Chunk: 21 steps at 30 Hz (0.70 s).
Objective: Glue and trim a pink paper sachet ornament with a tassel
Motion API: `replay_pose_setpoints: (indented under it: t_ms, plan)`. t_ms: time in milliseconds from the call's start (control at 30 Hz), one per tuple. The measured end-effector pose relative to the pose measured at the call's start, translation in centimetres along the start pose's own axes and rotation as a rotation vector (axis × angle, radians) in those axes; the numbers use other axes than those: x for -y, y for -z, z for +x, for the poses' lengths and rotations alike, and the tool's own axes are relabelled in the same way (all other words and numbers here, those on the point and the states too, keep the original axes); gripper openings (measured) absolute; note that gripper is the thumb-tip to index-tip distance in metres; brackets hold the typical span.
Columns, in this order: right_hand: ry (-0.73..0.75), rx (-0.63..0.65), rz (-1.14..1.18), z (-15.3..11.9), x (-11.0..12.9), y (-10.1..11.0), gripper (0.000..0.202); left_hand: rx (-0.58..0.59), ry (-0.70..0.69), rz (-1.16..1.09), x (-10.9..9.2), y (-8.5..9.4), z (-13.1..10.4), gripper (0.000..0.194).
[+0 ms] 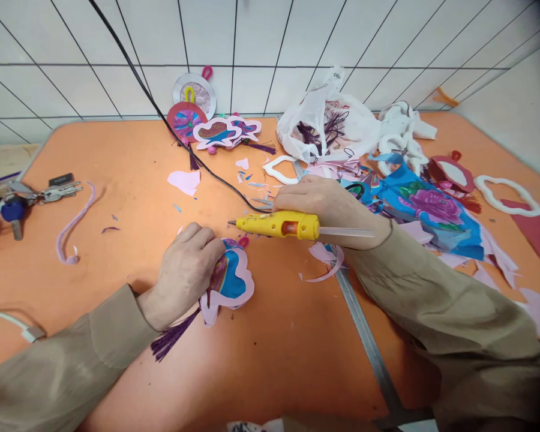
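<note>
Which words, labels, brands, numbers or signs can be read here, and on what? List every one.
None can be read for certain.
White bag: red print, too creased and blurred.
Tag at the bag's top: dark marks, too small.
Black fob: faint marks, too small.
Glue gun: no legible text.

1. Left hand holds a pink-edged ornament with a purple tassel, over an orange table.
2. Right hand holds a yellow glue gun (a clear stick protrudes behind), nozzle leftward.
3. Near the tiled wall: 2 round ornaments, white plastic bag.
4. Far left: keys.
</note>
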State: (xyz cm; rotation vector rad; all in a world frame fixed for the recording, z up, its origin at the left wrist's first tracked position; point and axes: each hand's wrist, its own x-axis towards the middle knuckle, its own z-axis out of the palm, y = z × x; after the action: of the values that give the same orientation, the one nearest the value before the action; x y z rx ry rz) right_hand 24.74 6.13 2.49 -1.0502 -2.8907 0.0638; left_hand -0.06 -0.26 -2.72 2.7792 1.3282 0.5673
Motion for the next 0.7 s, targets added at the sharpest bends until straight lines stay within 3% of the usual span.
replay_pose_setpoints:
  t_ms: [167, 367, 567, 700]
  plan:
    - [0.021, -0.088, -0.074, 0.4, -0.2, -1.6, 0.027, 0.02, 0.005, -0.013, 0.1, -0.1, -0.1, 0.023]
    - [0.041, -0.022, -0.234, 0.7, -1.5, -3.4, 0.053, -0.012, 0.017, -0.019, 0.1, 0.0, 0.0, 0.023]
    - [0.083, 0.04, -0.216, 0.2, -1.7, -2.6, 0.062, -0.033, 0.066, -0.072, 0.1, -0.2, -0.4, 0.018]
    - [0.012, -0.086, -0.203, -0.4, 0.6, -1.3, 0.043, -0.024, 0.088, -0.069, 0.2, -0.3, -0.4, 0.022]
